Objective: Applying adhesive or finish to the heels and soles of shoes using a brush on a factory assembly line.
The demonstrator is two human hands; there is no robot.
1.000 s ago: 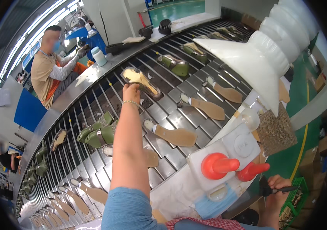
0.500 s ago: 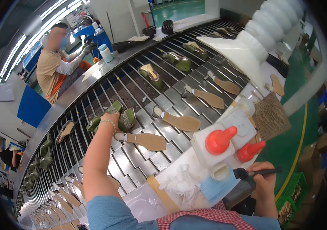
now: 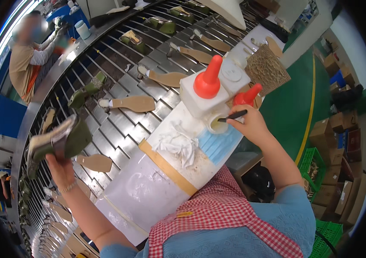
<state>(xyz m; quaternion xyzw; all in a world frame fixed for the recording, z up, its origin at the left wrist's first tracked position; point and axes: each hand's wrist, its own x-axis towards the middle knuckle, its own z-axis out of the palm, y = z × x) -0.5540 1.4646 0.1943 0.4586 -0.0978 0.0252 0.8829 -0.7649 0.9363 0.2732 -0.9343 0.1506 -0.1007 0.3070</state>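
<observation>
My left hand (image 3: 62, 171) holds up a green shoe upper on its last (image 3: 73, 139), its pale underside turned upward, above the slatted conveyor; most fingers are hidden behind it. In my right hand (image 3: 251, 124) is a black-handled brush (image 3: 236, 115), pinched near the handle. The brush's tip is inside the mouth of a small white pot (image 3: 215, 125). Just behind the pot stands a white square bottle (image 3: 202, 103) with a red cone cap. Another green shoe upper (image 3: 86, 89) lies on the conveyor beyond my left hand. A tan sole (image 3: 133, 103) with a heel lies nearby.
The slatted metal conveyor (image 3: 125, 129) curves around me with several soles and green uppers. On my white worktop (image 3: 136, 189) lie crumpled white tissue (image 3: 178, 144) and a blue mask (image 3: 219, 144). Across the conveyor a person (image 3: 30, 60) works. Green crates (image 3: 312, 165) stand right.
My left hand has lifted a green shoe upper off the conveyor and brought it nearer, leftward in view. The brush in my right hand has moved into the white pot. The view has shifted.
</observation>
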